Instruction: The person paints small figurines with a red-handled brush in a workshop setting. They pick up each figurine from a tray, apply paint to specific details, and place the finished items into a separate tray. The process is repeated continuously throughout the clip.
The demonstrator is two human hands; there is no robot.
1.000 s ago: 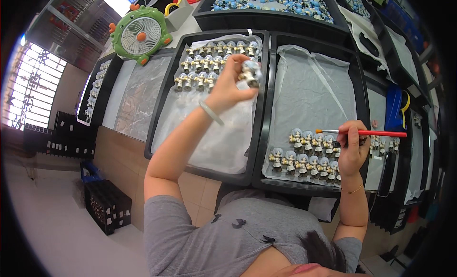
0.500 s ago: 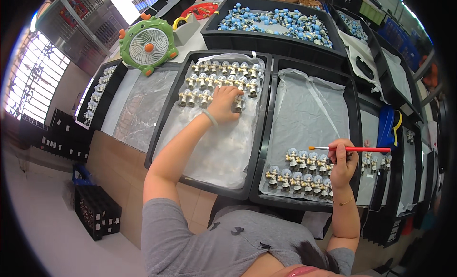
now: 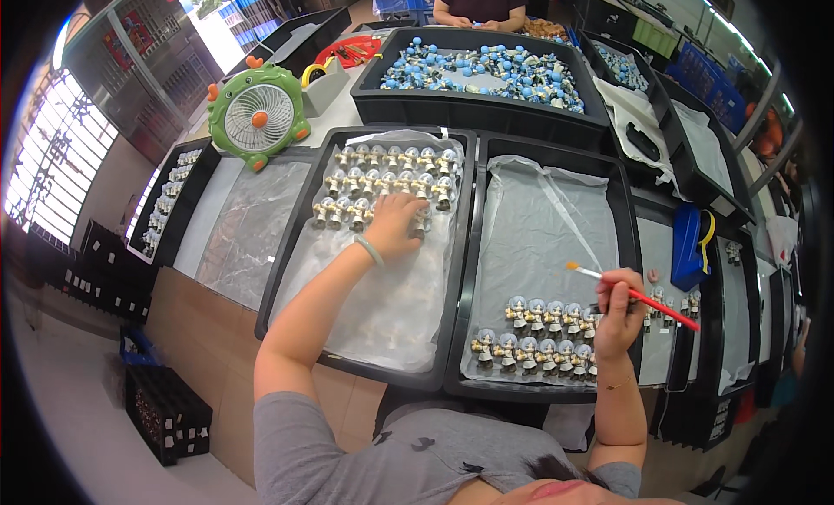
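Observation:
My left hand (image 3: 395,227) reaches into the left black tray (image 3: 287,288), its fingers curled around a small figurine (image 3: 420,220) at the right end of the nearest row. Rows of similar figurines (image 3: 373,182), pale-haired with white and gold bodies, stand beyond it on white sheeting. My right hand (image 3: 620,318) is closed around a red-handled paintbrush (image 3: 665,310), its tan bristles pointing left. That hand hovers over the right black tray (image 3: 469,305), where two rows of figurines (image 3: 539,353) lie near the front edge. The hand hides some of the right-end figurines.
Behind the trays stands a large black bin (image 3: 365,97) of blue-headed pieces. A green animal-shaped fan (image 3: 259,114) is at the back left, near a red tray (image 3: 347,52) of tools. A blue tape dispenser (image 3: 686,249) sits right. Across the table another person's hands (image 3: 486,24) are busy.
The whole view has shifted, so the trays appear lower. The paintbrush has tilted, its handle end now lower on the right. My left hand stays at the same figurine.

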